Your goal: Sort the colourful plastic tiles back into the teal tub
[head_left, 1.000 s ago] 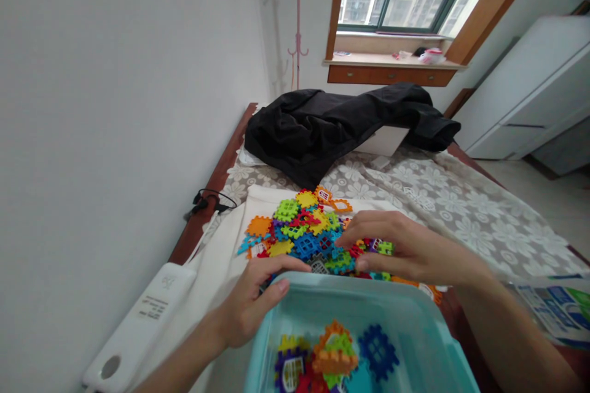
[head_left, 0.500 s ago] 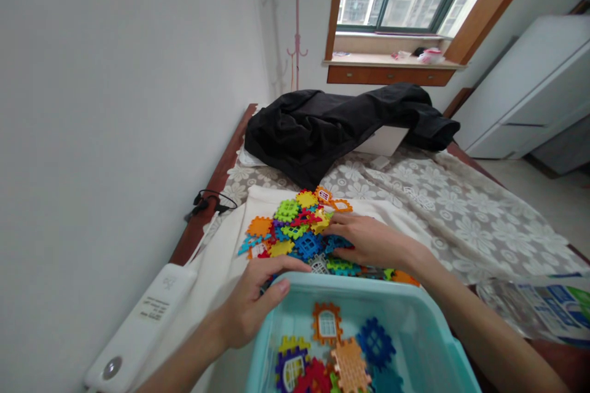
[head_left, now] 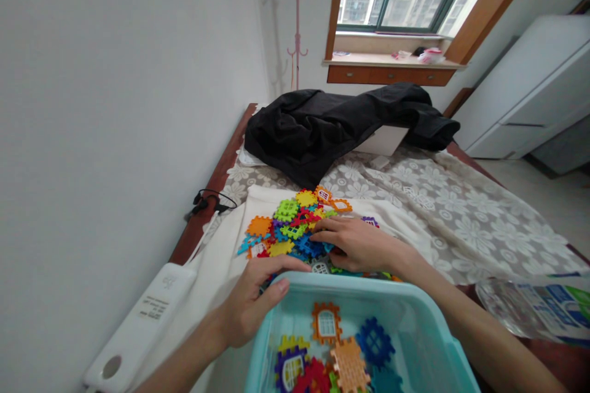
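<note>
My left hand (head_left: 251, 304) holds the near-left corner of a light turquoise plastic bin (head_left: 359, 282), thumb inside the rim and fingers over the outside. Several interlocking building tiles lie in the bin, among them an orange window tile (head_left: 327, 323), a dark blue tile (head_left: 376, 344) and a peach brick-pattern tile (head_left: 350, 363). Beyond the rim, my right hand (head_left: 362, 242) reaches into a heap of colourful tiles (head_left: 281, 249), fingers curled down on a blue window tile (head_left: 310, 247). Its thumb and part of the heap under the palm are partly hidden.
The heap rests on a white cloth (head_left: 230, 270) over a flower-patterned bedspread (head_left: 461, 209). A black garment (head_left: 318, 126) covers something white behind. At left lies a white power strip (head_left: 142, 325) beside the wall; at right, a clear plastic package (head_left: 534, 307).
My right hand has shifted a little left across the heap onto the blue window tile, uncovering a purple tile to its right. My left hand and the bin stay in place.
</note>
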Motion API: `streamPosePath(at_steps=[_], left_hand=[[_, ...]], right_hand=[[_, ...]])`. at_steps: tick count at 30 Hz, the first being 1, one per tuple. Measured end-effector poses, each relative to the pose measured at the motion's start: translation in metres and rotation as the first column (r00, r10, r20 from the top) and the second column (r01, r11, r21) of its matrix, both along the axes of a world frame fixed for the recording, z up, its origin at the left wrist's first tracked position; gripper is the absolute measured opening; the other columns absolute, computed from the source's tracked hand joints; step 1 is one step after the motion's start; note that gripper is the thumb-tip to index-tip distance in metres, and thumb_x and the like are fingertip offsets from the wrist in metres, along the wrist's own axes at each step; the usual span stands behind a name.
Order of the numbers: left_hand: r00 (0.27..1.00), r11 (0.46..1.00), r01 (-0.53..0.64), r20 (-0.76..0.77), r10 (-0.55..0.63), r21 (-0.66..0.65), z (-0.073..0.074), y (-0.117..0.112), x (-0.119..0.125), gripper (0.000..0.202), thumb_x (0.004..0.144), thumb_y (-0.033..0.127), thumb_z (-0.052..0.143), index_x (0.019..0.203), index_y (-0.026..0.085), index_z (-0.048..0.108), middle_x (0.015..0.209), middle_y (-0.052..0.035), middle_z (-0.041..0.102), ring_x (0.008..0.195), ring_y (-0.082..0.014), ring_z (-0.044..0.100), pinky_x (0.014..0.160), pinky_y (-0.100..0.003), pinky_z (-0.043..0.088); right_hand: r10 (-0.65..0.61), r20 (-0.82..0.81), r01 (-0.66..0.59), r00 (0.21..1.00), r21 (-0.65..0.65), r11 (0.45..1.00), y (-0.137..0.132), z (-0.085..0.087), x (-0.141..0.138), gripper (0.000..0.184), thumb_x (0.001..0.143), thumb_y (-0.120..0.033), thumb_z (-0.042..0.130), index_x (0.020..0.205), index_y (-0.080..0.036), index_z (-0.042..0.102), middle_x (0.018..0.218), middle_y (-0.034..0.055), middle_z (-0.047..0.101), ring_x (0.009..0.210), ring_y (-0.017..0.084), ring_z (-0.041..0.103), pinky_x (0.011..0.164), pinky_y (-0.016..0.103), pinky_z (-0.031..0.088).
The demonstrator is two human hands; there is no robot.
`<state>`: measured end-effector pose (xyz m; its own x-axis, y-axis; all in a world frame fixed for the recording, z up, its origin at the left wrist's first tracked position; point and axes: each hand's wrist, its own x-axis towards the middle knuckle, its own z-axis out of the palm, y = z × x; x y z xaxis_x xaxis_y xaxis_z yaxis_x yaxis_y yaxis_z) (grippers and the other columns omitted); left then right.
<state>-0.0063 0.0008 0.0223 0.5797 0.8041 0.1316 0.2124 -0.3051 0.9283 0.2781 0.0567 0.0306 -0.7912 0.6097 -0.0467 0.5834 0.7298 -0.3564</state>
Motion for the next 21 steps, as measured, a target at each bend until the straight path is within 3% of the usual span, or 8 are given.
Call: streamPosePath(at_steps=[4,10,14,18,21], left_hand=[[1.0,1.0,0.008,0.003,-0.008,0.006,-0.0009,0.0009,0.0006,0.033,0.105,0.038,0.053,0.124,0.024,0.076,0.117,-0.0049,0.08,0.105,-0.0211,0.074,0.092,-0.026,0.055],[1.0,1.0,0.013,0.014,-0.013,0.002,-0.0007,0.0004,0.0008,0.034,0.105,0.038,0.053,0.124,0.022,0.076,0.115,-0.0058,0.08,0.103,-0.0219,0.074,0.091,-0.027,0.055],[1.0,1.0,0.008,-0.008,-0.008,-0.007,0.0017,0.0005,0.0011,0.037,0.105,0.041,0.052,0.122,0.02,0.077,0.114,-0.0084,0.081,0.103,-0.0243,0.075,0.092,-0.03,0.056],[1.0,1.0,0.0,-0.013,0.0,0.007,0.0008,0.0003,0.0012,0.038,0.105,0.042,0.051,0.123,0.02,0.077,0.115,-0.0092,0.081,0.104,-0.0252,0.074,0.092,-0.031,0.057],[1.0,1.0,0.0,-0.004,0.0,-0.001,-0.0013,-0.0006,0.0007,0.038,0.105,0.043,0.052,0.123,0.021,0.077,0.115,-0.0087,0.081,0.104,-0.025,0.074,0.093,-0.031,0.057]], right_hand=[[-0.021,0.019,0.02,1.0,0.074,0.997,0.0026,-0.0033,0.0002,0.038,0.09,-0.016,0.058,0.127,-0.016,0.069,0.138,0.0129,0.067,0.117,0.027,0.068,0.102,0.042,0.055],[-0.058,0.053,0.052,0.997,0.093,0.994,0.0042,-0.0025,0.0008,0.034,0.095,-0.014,0.053,0.125,-0.017,0.067,0.117,0.0102,0.073,0.104,0.024,0.069,0.093,0.039,0.054],[-0.019,0.023,0.017,1.0,0.07,0.997,0.0021,0.0013,0.0015,0.044,0.094,-0.017,0.059,0.138,-0.02,0.064,0.129,0.0112,0.07,0.113,0.025,0.067,0.099,0.04,0.053],[-0.044,0.037,0.044,0.998,0.023,0.999,0.0007,0.0014,0.0033,0.034,0.098,-0.034,0.066,0.128,-0.019,0.067,0.132,0.0125,0.067,0.116,0.028,0.067,0.099,0.041,0.054],[-0.048,0.029,0.047,0.998,0.023,0.999,0.0005,0.0012,0.003,0.027,0.1,-0.034,0.064,0.123,-0.019,0.068,0.123,0.0111,0.071,0.11,0.026,0.069,0.096,0.04,0.054]])
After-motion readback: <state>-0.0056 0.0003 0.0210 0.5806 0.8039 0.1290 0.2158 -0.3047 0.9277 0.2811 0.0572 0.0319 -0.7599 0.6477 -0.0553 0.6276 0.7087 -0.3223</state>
